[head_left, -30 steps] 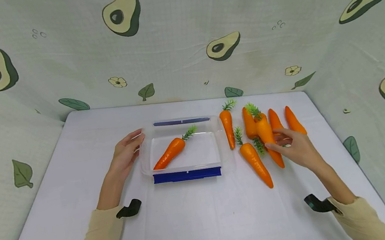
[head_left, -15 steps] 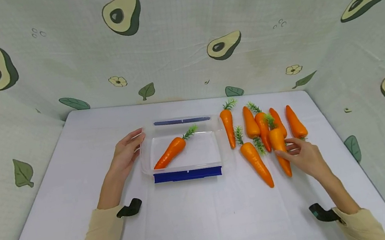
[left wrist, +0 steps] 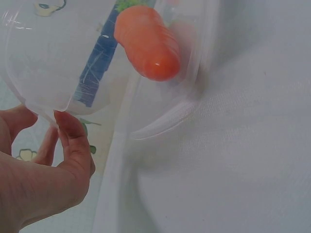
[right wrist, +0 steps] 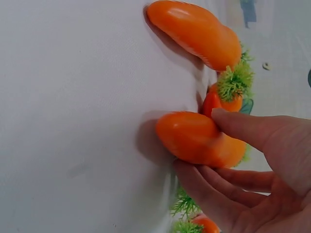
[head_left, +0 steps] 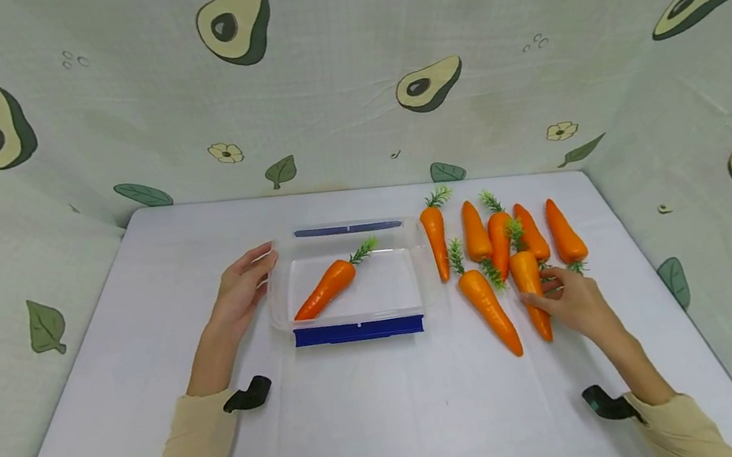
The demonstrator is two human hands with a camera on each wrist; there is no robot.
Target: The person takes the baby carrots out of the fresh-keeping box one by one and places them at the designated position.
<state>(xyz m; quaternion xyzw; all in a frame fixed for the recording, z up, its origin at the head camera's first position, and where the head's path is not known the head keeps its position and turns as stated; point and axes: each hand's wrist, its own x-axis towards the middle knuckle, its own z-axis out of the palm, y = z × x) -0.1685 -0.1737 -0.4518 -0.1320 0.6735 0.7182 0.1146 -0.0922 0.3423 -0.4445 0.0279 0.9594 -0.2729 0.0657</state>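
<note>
My left hand [head_left: 233, 299] holds the left wall of a clear plastic food container [head_left: 358, 331] with blue latches. In the left wrist view, its thumb and fingers pinch the container's edge [left wrist: 41, 112]. One orange carrot [head_left: 329, 285] with a green top lies slanted inside. To the right of the container, my right hand [head_left: 575, 301] grips a carrot [head_left: 526, 275] between thumb and fingers. The right wrist view has this carrot [right wrist: 187, 136] tip toward the camera, close over the white table, the thumb on one side and fingers on the other.
Several more carrots lie around the right hand: one [head_left: 490, 313] beside the held one, one [head_left: 436, 243] next to the container, another [head_left: 564, 233] at far right. The white table [head_left: 397, 423] meets a printed cloth backdrop [head_left: 330, 90] behind and at both sides.
My right hand has drawn the carrot toward the near side and slightly right, away from the carrots behind, which now show more fully. The left hand and container stay in place.
</note>
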